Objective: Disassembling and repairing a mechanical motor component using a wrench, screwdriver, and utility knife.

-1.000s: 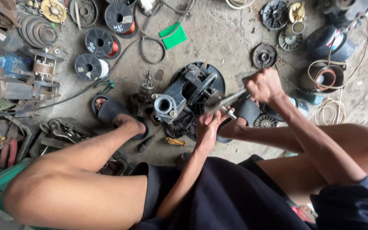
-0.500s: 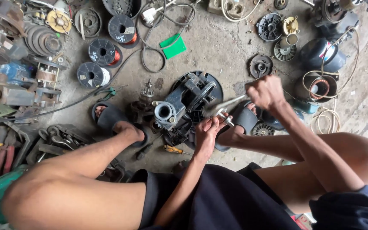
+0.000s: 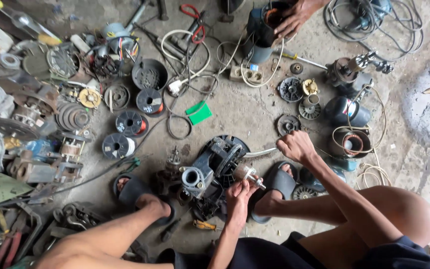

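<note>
- Left hand (image 3: 238, 193) fingers pinch the shaft stub (image 3: 249, 175) on the pump motor (image 3: 210, 172)
- Right hand (image 3: 294, 145) fingers grip metal bar (image 3: 261, 153), levering at housing
- Next move, likely: steady body, pry evenly

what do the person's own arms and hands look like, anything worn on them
Both arms are bare up to where they leave the picture: no sleeves, gloves, watch or rings show. The left hand and right hand are bare too. Lower down the person wears dark shorts and dark slide sandals.
</note>
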